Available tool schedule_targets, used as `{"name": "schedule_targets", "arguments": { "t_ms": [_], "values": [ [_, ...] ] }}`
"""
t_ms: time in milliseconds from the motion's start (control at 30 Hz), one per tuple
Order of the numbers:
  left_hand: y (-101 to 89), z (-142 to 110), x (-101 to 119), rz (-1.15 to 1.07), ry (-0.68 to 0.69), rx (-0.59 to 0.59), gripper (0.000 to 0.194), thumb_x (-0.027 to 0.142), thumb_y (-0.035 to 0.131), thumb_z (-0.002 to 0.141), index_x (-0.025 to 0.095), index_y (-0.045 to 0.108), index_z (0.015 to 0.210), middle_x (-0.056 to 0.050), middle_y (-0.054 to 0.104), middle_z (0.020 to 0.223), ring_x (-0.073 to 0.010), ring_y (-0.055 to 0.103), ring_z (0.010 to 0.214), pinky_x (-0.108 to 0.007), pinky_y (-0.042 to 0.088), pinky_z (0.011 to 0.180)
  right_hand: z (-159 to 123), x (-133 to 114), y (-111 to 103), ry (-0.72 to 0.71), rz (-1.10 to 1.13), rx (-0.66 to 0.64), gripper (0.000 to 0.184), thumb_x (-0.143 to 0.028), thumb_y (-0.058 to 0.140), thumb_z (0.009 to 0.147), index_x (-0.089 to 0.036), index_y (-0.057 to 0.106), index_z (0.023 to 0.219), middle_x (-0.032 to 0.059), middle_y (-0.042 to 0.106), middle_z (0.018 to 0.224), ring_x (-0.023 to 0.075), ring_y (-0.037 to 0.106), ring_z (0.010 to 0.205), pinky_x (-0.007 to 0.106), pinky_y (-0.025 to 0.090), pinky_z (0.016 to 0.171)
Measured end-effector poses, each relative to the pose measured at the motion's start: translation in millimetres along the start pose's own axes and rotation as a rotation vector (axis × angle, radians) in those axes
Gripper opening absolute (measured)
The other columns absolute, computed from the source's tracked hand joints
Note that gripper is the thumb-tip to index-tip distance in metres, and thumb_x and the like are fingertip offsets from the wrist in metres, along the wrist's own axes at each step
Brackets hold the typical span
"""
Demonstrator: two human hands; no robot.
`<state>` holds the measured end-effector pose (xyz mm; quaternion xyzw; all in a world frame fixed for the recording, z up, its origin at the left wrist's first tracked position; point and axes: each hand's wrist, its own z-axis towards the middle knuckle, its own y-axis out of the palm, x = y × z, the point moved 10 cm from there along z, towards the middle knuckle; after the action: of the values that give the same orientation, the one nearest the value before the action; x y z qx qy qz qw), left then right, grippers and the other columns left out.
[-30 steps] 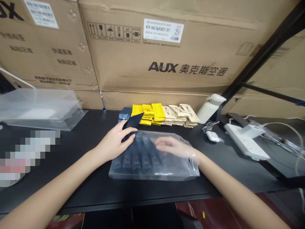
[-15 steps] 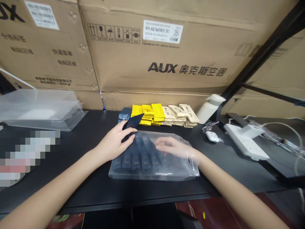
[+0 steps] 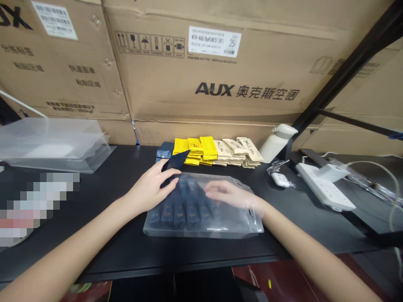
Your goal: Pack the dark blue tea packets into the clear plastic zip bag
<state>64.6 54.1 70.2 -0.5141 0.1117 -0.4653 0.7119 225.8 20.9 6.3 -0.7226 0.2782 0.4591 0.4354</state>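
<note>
A translucent zip bag lies on the black table, with several dark blue packets fanned out side by side inside it. My left hand is at the bag's upper left corner, its fingers curved round a dark packet whose pointed end sticks up past them. Through the opening on the right, my right hand reaches into the bag. Its fingers are stretched out beside the packets, blurred by the plastic; nothing shows in them.
Behind the bag are yellow packets, cream packets and a dark blue stack. A bottle, a white earphone case and a power strip stand right. More clear bags lie left; cartons wall the back.
</note>
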Motion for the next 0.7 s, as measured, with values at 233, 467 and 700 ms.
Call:
{"name": "schedule_targets", "arguments": {
  "t_ms": [233,467,700],
  "values": [
    [-0.1,0,0,0.003,0.001,-0.002,0.034,0.032,0.043,0.095,0.016,0.068,0.113,-0.017,0.052,0.129,-0.0313,0.054,0.121,-0.048,0.044,0.104,2,0,-1,-0.006,-0.008,0.006,0.034,-0.051,0.061,0.086,-0.017,0.062,0.093,-0.0006,0.061,0.077,0.012,0.061,0.064,0.029,0.055,0.064],
    [-0.8,0,1,-0.016,0.003,0.007,0.035,0.033,0.044,0.095,0.017,0.068,0.113,-0.017,0.053,0.13,-0.0314,0.054,0.12,-0.049,0.045,0.103,0,1,0,-0.005,-0.015,0.009,0.036,-0.052,0.06,0.086,-0.017,0.062,0.093,-0.0004,0.061,0.078,0.0124,0.061,0.066,0.028,0.055,0.064],
    [4.4,2,-19,-0.192,-0.111,0.06,0.03,0.036,0.051,0.091,0.022,0.07,0.11,-0.007,0.068,0.108,-0.0258,0.062,0.105,-0.053,0.04,0.107,-1,-1,0,-0.008,-0.049,-0.005,0.037,-0.054,0.055,0.089,-0.018,0.061,0.094,-0.0001,0.06,0.079,0.0121,0.059,0.064,0.029,0.053,0.063]
  ]
}}
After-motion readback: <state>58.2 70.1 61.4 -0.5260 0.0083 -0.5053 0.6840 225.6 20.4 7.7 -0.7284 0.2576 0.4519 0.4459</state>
